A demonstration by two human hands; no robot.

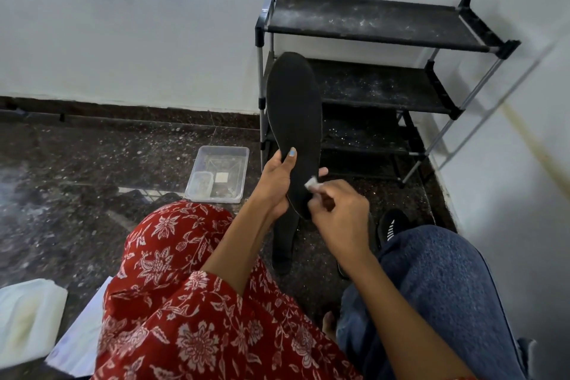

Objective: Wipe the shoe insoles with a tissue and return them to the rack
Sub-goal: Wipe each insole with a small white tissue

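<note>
My left hand (276, 177) grips a black shoe insole (294, 114) at its lower part and holds it upright, toe end up, in front of the rack. A small wad of white tissue (311, 181) is pinched in my right hand (337, 210) and pressed against the insole's heel end. Another black insole (285, 242) lies on the floor below my hands. The black three-shelf shoe rack (385, 25) stands against the white wall, its shelves dusty and bare.
A clear plastic tray (220, 174) with small items sits on the dark speckled floor left of the rack. A black shoe (391, 224) lies by my right knee. A white container (29, 315) and paper sit at bottom left.
</note>
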